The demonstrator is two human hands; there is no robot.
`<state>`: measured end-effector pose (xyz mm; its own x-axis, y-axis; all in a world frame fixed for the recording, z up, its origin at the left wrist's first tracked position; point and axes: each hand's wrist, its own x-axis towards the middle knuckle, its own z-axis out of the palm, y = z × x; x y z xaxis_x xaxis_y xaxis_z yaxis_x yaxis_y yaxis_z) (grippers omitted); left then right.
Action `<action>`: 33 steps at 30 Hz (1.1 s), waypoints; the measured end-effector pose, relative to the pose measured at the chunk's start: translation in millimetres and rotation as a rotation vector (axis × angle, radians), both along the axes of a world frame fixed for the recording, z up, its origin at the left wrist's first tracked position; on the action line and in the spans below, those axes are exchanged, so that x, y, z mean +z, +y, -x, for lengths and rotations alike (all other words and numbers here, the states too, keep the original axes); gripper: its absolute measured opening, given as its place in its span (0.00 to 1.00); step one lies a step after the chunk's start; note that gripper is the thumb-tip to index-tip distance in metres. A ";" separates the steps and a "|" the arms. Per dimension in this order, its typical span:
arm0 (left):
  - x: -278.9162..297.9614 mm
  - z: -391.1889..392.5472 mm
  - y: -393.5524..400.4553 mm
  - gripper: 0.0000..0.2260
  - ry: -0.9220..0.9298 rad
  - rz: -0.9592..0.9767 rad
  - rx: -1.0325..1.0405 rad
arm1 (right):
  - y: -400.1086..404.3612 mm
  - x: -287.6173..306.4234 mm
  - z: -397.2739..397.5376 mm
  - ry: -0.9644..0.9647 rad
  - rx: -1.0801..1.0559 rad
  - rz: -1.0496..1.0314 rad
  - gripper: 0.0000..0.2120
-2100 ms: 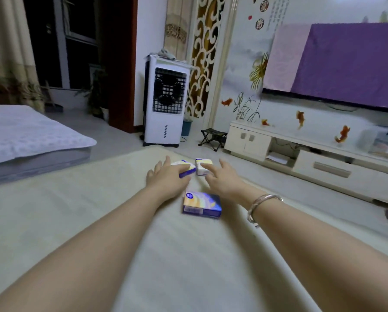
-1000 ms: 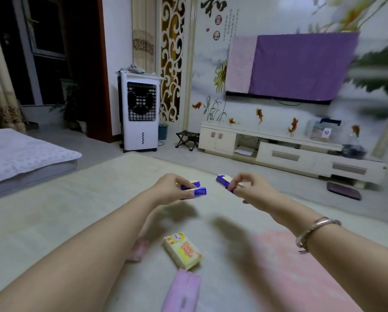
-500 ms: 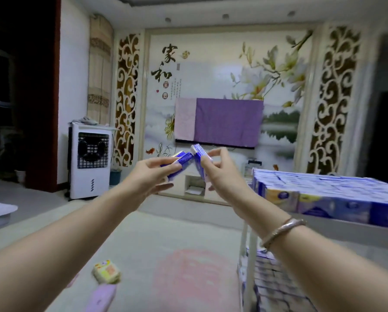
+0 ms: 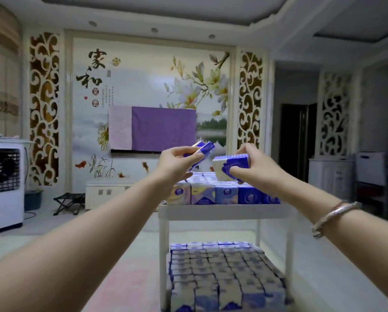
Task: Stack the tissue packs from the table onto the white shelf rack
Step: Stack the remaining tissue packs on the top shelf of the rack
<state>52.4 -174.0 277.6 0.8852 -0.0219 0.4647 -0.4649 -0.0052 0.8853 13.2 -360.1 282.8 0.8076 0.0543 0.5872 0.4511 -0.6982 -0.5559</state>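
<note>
My left hand [image 4: 177, 162] grips a thin blue tissue pack [image 4: 203, 149], tilted, above the left part of the white shelf rack [image 4: 222, 211]. My right hand [image 4: 253, 164] holds a blue and white tissue pack [image 4: 228, 164] just above the packs on the top shelf. The top shelf carries a layer of blue tissue packs [image 4: 224, 193]. The lower shelf holds several rows of the same packs [image 4: 224, 271]. Both held packs hang clear of the shelf layer.
A white air cooler [image 4: 2, 185] stands at the far left. A small folding stool [image 4: 70, 202] and a white TV cabinet [image 4: 105, 193] lie behind the rack. A purple cloth covers the TV [image 4: 159, 131]. A white cabinet [image 4: 332, 174] stands at the right.
My view swung from the table to the rack. Both hands lifted their tissue packs and carried them right, over the rack's top shelf. The rack now sits straight ahead.
</note>
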 end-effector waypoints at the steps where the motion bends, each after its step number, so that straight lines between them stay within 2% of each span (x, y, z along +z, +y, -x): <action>1: -1.9 -2.7 -6.8 0.04 -0.008 -0.017 -0.010 | -7.5 0.3 -0.6 0.059 -0.001 0.044 0.13; 3: -5.3 -6.8 -15.8 0.04 -0.017 -0.055 -0.021 | -16.6 1.6 -2.2 0.148 0.031 0.114 0.13; 7: -7.1 -13.2 -18.5 0.04 0.009 -0.118 -0.023 | -21.2 8.4 -7.2 0.250 0.124 0.184 0.05; 13: -6.0 -12.8 -18.1 0.04 0.046 -0.194 -0.076 | -24.1 24.0 -16.1 0.278 0.137 0.311 0.14; 19: -8.4 -13.6 -13.9 0.04 0.070 -0.118 -0.087 | -31.7 10.7 -17.0 0.350 0.148 0.321 0.11; 24: -8.7 -12.2 -14.6 0.07 0.078 -0.117 -0.107 | -29.2 -6.6 -24.3 0.083 0.060 0.369 0.17; 30: -11.4 -13.1 -15.0 0.08 0.064 -0.102 -0.097 | -22.3 -19.4 -25.7 -0.182 -0.048 0.496 0.14; 33: -11.3 -12.9 -13.4 0.09 0.065 -0.083 -0.119 | -20.2 -22.1 -31.9 -0.226 -0.098 0.586 0.14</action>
<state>65.3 -187.4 266.2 0.9022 -0.1649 0.3986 -0.4083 -0.0281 0.9124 45.1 -380.3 260.7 0.6847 0.3506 0.6389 0.4315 -0.9015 0.0322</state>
